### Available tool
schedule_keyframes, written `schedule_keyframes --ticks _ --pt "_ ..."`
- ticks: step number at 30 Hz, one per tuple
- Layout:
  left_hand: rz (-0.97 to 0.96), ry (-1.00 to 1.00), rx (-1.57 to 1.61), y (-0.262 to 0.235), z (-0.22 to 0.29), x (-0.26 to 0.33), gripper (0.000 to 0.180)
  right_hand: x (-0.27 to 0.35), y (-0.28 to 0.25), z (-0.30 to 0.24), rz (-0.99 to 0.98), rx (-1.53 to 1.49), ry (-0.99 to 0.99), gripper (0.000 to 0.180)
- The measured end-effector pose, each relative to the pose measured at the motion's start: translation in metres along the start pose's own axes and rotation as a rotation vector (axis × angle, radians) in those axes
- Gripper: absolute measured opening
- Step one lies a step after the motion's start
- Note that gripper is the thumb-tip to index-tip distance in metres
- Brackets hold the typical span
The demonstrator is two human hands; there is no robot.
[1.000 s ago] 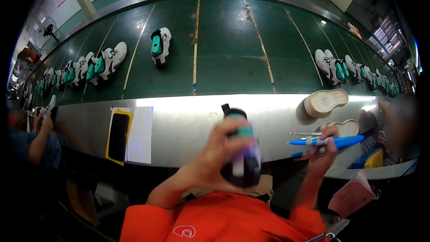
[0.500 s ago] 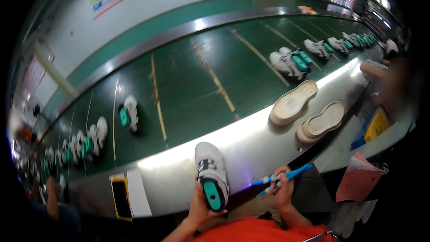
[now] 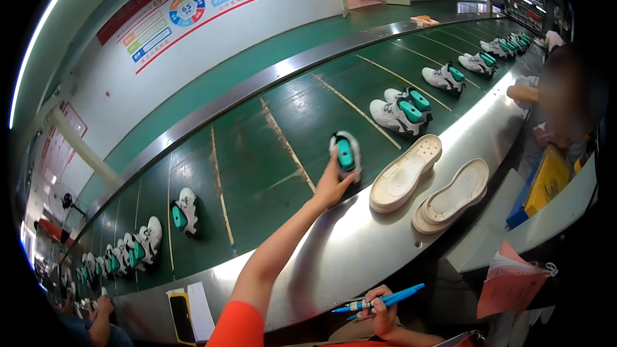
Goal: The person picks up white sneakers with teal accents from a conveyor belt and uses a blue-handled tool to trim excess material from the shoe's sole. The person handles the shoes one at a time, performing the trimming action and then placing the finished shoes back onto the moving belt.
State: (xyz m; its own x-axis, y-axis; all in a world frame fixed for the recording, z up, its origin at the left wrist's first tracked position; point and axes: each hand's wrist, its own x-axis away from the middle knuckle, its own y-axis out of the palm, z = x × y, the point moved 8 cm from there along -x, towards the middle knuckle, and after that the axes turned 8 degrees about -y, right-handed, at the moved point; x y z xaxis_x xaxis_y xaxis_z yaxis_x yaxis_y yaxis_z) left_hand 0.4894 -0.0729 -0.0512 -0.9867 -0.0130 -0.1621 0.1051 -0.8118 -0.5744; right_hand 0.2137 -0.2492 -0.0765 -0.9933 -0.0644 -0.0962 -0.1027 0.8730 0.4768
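Observation:
My left arm stretches out over the green conveyor belt point(image 3: 257, 154). In my left hand point(image 3: 333, 186) is a white sneaker point(image 3: 355, 148) with a teal shoe last point(image 3: 345, 153) in its opening; thumb and fingers close round its heel end. Whether its sole touches the belt I cannot tell. Close to my body, my right hand point(image 3: 384, 321) grips blue pens point(image 3: 406, 293) crosswise, their tips toward the left. On the metal ledge right of the sneaker lie two cream shoe soles point(image 3: 406, 177) point(image 3: 457, 196).
Sneakers with teal lasts point(image 3: 402, 114) stand along the belt to the right, others point(image 3: 185, 212) to the left. A phone point(image 3: 182, 316) lies by white paper on the metal ledge point(image 3: 308, 250). A pink booklet point(image 3: 511, 283) hangs at right. Co-workers are at both sides.
My left hand has carried the sneaker from in front of me, forward and right, over the belt. My right hand has dropped lower with the pens. The view has shifted.

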Motion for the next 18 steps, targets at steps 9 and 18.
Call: schedule_keyframes --ticks 9,18 --pt "0.037 0.232 0.179 -0.018 0.073 0.061 0.033 -0.005 0.007 0.006 -0.020 0.014 0.019 0.024" --pt "0.081 0.862 0.236 -0.148 0.237 0.266 0.022 0.004 0.018 0.035 -0.040 0.022 0.161 0.021"
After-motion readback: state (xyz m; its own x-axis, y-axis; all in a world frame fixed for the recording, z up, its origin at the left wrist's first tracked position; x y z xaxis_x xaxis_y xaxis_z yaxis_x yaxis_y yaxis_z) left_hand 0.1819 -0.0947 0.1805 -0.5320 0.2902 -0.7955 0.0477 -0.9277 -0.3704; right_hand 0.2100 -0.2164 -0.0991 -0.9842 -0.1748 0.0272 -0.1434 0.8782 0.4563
